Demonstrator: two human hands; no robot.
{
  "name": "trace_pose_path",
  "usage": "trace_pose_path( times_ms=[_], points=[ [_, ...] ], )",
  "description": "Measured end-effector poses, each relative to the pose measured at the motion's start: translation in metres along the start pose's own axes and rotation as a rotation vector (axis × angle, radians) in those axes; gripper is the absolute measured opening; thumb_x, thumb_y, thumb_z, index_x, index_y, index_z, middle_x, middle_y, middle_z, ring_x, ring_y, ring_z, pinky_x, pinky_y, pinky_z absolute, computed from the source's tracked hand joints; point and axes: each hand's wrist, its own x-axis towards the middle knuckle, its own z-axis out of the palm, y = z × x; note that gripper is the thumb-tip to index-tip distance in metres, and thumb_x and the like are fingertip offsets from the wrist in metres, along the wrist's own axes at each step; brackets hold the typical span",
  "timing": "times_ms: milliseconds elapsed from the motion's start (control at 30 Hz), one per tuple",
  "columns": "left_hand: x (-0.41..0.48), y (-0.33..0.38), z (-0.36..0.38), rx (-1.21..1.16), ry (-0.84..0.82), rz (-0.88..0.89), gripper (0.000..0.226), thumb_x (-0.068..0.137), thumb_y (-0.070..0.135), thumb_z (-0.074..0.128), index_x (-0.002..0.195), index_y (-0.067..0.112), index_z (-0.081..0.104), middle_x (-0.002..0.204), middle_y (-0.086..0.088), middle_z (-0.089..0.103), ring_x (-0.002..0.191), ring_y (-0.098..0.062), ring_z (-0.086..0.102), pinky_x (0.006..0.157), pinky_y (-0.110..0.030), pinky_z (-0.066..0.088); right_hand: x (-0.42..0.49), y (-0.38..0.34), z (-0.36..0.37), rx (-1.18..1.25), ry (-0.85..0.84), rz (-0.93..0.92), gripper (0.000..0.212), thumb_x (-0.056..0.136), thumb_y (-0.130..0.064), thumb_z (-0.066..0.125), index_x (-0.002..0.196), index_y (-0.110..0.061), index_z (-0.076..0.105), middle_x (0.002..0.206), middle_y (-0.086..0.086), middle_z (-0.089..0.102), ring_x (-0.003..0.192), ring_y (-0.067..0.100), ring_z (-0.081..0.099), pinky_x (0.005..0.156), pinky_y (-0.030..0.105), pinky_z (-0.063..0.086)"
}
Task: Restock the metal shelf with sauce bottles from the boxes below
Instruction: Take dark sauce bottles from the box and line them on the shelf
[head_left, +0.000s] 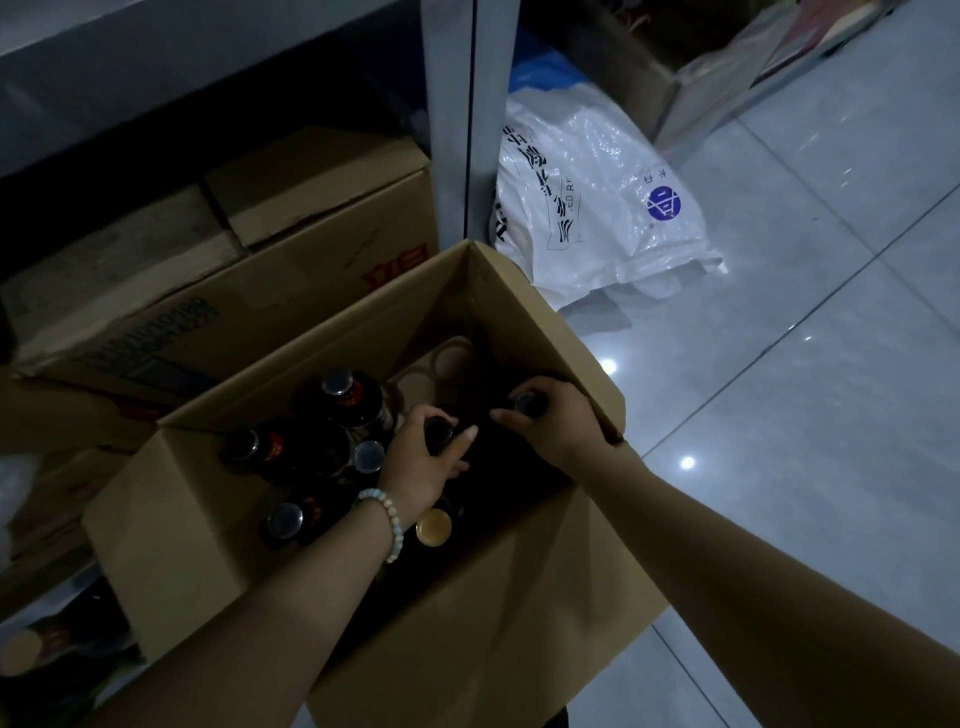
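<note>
From the head camera, looking down, an open cardboard box (540, 322) stands on the tiled floor (805, 374), right in front of the metal shelf (452, 104). The light is dim and the inside of the box is mostly shadow.

The sauce bottles (353, 400) stand upright in the left half of the box, dark glass with dark caps. A clear cap (369, 457) and a gold cap (434, 527) show among them. At the far end of the box, pale round cut-outs of a cardboard insert (449, 358) can be seen.

Both arms reach into the box. The left hand (421, 467), with a bead bracelet (388, 517) on its wrist, has its fingers curled round the top of a dark bottle (439, 431) near the middle of the box. The right hand (558, 423) is curled round the neck of a second bottle (527, 401) close to the right wall. The two hands are near each other but apart. I cannot tell whether either bottle is lifted off the bottom.

Under the shelf, behind the open box, closed cartons (311, 228) are stacked. To the right of the shelf post, a white printed sack (597, 208) lies on the floor.
</note>
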Motion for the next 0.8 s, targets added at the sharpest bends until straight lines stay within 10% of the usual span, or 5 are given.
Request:
trace_pose_path(
  times_ms=[800],
  points=[
    [-0.04,0.063,-0.003,-0.034,0.113,0.154,0.019,0.089,0.008,0.059,0.09,0.026,0.055,0.089,0.003,0.062,0.077,-0.016,0.066,0.076,-0.033,0.053,-0.053,-0.05,-0.056,-0.222,0.182,-0.149,0.027,0.082,-0.028,0.069,0.108,-0.023,0.065,0.112,0.002,0.064,0.109,0.023,0.057,0.094,0.04,0.047]
  ],
)
